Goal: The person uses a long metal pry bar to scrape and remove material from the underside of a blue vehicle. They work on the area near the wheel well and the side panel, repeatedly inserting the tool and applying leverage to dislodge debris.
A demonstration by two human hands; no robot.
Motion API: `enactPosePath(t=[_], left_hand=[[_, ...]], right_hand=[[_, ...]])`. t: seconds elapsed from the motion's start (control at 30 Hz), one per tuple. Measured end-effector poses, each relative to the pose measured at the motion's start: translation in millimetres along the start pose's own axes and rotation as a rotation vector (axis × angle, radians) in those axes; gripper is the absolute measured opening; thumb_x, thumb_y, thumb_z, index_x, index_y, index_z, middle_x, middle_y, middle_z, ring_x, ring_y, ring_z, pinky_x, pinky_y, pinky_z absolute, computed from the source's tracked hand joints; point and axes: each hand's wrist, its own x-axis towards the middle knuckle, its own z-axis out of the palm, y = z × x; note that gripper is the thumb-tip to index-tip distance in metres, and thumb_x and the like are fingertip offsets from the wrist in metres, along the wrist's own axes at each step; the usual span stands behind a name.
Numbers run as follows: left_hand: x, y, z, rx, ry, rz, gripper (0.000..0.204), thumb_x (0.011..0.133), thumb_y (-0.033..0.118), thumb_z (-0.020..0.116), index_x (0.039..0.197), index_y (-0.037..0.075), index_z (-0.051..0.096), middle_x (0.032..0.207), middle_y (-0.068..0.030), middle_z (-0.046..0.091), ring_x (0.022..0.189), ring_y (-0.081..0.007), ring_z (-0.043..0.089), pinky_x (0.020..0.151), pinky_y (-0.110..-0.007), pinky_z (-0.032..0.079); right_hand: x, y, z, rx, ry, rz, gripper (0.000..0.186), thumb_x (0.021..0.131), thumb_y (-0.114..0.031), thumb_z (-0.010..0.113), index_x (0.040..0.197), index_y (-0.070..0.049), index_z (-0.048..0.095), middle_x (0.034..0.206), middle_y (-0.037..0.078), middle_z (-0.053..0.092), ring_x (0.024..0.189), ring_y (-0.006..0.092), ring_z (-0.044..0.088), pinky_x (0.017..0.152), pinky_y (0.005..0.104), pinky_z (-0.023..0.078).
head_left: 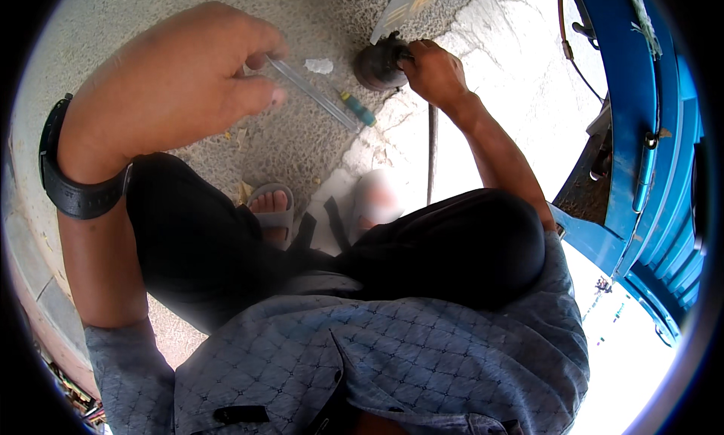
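Observation:
My left hand (253, 73) is closed around the upper end of a clear, thin tube (317, 95), which slants down to the right over the rough ground. My right hand (434, 73) grips a dark, round metal object (375, 67) at its top, fingers curled over it. A teal screwdriver handle (362, 112) with a yellow end lies just below, partly behind the tube. A small white scrap (318, 64) lies between my hands.
A translucent strip (400, 5) reaches in from the top. A dark hose (431, 156) runs below my right hand. A blue metal body (633, 118) with a hinge and hanging cable stands at the right. My sandalled feet (270, 212) are on the ground below.

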Motion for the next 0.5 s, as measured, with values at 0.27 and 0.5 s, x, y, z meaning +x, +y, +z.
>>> enactPosePath(t=[0.27,0.5], left_hand=[[1.8,1.3,-0.4,0.004,-0.011,-0.006,0.04,0.087,0.019,0.072,0.12,-0.004,0.067,0.102,-0.0194,0.071,0.086,-0.0296,0.071,0.078,-0.04,0.057],[-0.5,3.3,2.0,-0.037,-0.002,-0.03,0.04,0.087,0.018,0.072,0.121,-0.002,0.066,0.101,-0.0195,0.071,0.089,-0.0285,0.07,0.079,-0.038,0.056]], right_hand=[[-0.6,2.8,2.5,0.017,0.022,-0.019,0.034,0.085,-0.009,0.07,0.118,-0.01,0.067,0.116,0.011,0.066,0.109,0.0334,0.066,0.091,0.0434,0.055],[-26.2,26.4,11.8,0.296,0.152,-0.014,0.052,0.083,-0.011,0.073,0.133,-0.01,0.058,0.119,0.016,0.065,0.109,0.0361,0.065,0.092,0.0451,0.054]])
